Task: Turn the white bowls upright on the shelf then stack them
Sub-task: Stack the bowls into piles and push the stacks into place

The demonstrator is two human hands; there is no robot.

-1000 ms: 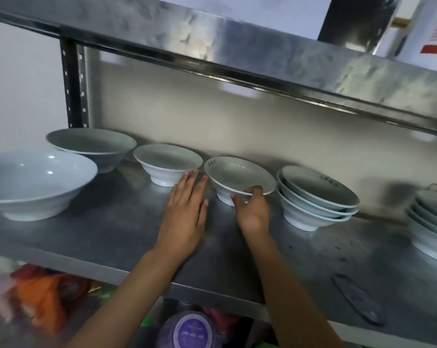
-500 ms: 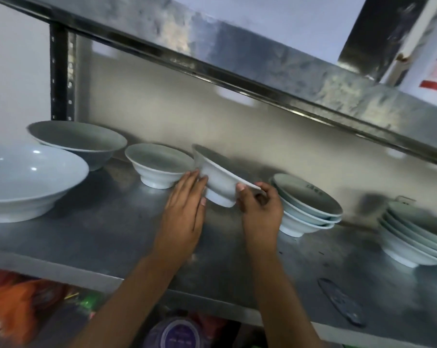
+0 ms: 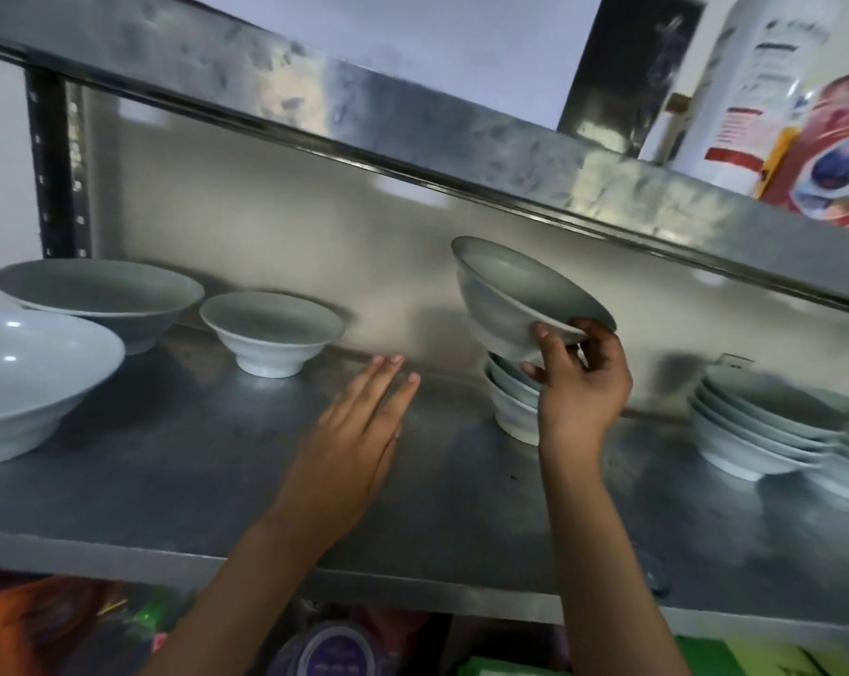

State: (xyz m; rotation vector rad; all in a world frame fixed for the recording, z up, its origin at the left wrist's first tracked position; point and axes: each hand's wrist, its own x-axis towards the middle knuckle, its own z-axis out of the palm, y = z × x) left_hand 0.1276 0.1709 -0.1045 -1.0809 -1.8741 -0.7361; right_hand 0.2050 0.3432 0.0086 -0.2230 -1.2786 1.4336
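Small white ceramic bowl (image 3: 515, 304) held tilted by right hand (image 3: 581, 385) above stacked white bowls (image 3: 512, 400); left hand (image 3: 359, 439) laid flat on metal shelf (image 3: 193, 470).

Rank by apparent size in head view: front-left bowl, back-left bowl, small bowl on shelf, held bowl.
1. front-left bowl, though nearest the camera
2. back-left bowl
3. held bowl and small bowl: look alike, not ranked

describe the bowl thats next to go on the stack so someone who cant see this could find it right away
On the metal shelf, look toward the middle, just above the short stack of white bowls by the back wall. The bowl is in the air there, tilted, gripped at its rim by the right hand. It is the only bowl not resting on anything.
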